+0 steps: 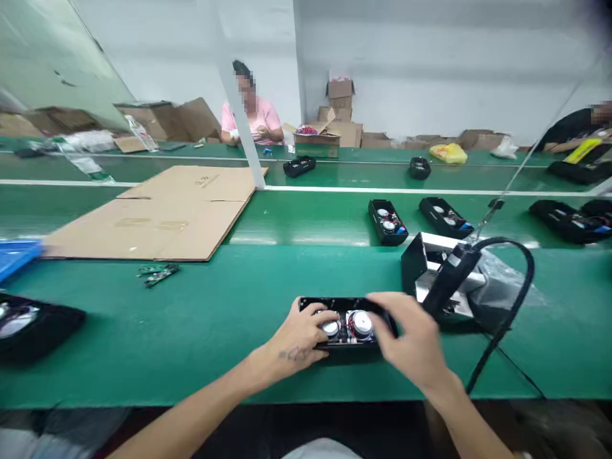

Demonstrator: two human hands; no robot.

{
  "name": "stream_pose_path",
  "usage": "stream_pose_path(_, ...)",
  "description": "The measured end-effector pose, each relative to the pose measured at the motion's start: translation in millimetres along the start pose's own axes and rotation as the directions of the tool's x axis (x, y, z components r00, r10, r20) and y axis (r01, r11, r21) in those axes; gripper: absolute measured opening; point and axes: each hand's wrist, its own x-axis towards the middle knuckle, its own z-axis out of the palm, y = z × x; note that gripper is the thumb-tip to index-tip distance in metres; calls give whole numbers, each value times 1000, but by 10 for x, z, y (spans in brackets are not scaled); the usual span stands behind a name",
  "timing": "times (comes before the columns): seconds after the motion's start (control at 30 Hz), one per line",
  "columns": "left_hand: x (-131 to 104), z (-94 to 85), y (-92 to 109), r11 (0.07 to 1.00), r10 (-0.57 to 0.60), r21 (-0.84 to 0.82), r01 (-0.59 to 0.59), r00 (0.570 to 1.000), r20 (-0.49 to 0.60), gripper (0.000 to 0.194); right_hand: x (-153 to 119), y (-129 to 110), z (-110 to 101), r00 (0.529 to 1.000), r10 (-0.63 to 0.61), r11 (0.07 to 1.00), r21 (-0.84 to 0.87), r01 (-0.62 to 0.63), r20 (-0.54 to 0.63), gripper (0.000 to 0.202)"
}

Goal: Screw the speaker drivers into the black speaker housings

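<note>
A black open speaker housing point(351, 347) lies on the green bench in front of me, two round silver speaker drivers point(359, 324) and some wires showing inside. My left hand point(299, 335) grips its left end, fingers reaching over the inside and the thumb along the near side. My right hand point(411, 338) is at the right end, slightly blurred. Its thumb and fingers are apart over that corner; whether they touch the housing is hard to see. To the right stands a metal-and-black device point(425, 271) with a black-handled tool point(452, 277) and cable resting on it.
Small circuit boards point(157, 274) lie left, near a flat cardboard sheet point(191, 210). Another speaker housing point(33, 328) sits far left, by a blue tray point(16, 255). More housings point(388, 223) stand on the line ahead. A white post point(243, 121) rises there; people sit across.
</note>
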Motion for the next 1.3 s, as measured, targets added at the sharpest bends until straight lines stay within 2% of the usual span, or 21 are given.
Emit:
stream_pose_path(0.03, -41, 42, 65, 1000, -11, -1, 11, 1000, -14, 24, -54, 201, -149, 974, 98, 988, -95, -120, -205, 21)
stream_pose_path(0.07, -78, 83, 125, 1000, -20, 0, 20, 999, -32, 24, -99, 391, -286, 908, 182, 960, -132, -248, -377, 29)
stream_pose_path(0.1, -112, 122, 176, 1000, -24, 2, 25, 998, -55, 23, -132, 564, -399, 821, 244, 930, -114, -349, -516, 41)
stream_pose_path(0.17, -161, 190, 235, 1000, -21, 14, 23, 993, -118, 24, -161, 831, -521, 763, 459, 851, -22, -525, -456, 70)
stream_pose_path(0.2, -176, 216, 245, 1000, -14, 23, 17, 988, -156, 26, -162, 922, -526, 736, 575, 801, 65, -595, -358, 75)
stream_pose_path(0.27, -191, 251, 232, 999, 4, 42, 5, 977, -214, 30, -158, 1026, -444, 674, 720, 691, 253, -677, -164, 67)
stream_pose_path(0.33, -191, 265, 202, 999, 11, 42, -2, 972, -235, 30, -168, 1055, -300, 647, 755, 628, 409, -662, -111, 57)
stream_pose_path(0.43, -185, 265, 164, 999, 17, 37, -8, 974, -227, 20, -199, 1026, -140, 666, 736, 619, 519, -589, -122, 53)
stream_pose_path(0.5, -182, 272, 145, 999, 27, 34, -20, 973, -229, 12, -192, 992, -153, 682, 722, 601, 592, -537, -113, 47)
stream_pose_path(0.57, -179, 296, 124, 999, 33, 12, -30, 961, -273, 9, -141, 961, -276, 680, 712, 609, 636, -475, -174, 43)
stream_pose_path(0.67, -163, 347, 88, 999, 24, -30, -36, 941, -336, 11, -2, 943, -558, 640, 668, 697, 621, -359, -380, 41)
stream_pose_path(0.73, -139, 367, 75, 999, 13, -27, -22, 954, -299, 15, 98, 974, -702, 618, 616, 763, 567, -311, -489, 41)
stream_pose_path(0.8, -106, 370, 74, 1000, -5, -15, 2, 973, -232, 19, 181, 1041, -757, 623, 578, 802, 510, -311, -528, 41)
stream_pose_path(0.9, -59, 360, 79, 1000, -26, -13, 24, 985, -169, 19, 254, 1147, -717, 669, 576, 802, 484, -350, -470, 38)
stream_pose_path(1.03, -34, 363, 88, 999, -30, -26, 27, 988, -149, 18, 213, 1111, -656, 748, 613, 746, 498, -442, -255, 34)
stream_pose_path(1.17, -21, 367, 129, 997, -55, -69, 44, 985, -162, 17, 12, 757, -634, 790, 611, 669, 567, -480, -53, 31)
stream_pose_path(1.3, 1, 289, 164, 989, -75, -135, 57, 989, -128, 12, -131, 267, -513, 877, 480, 553, 781, -290, -15, 19)
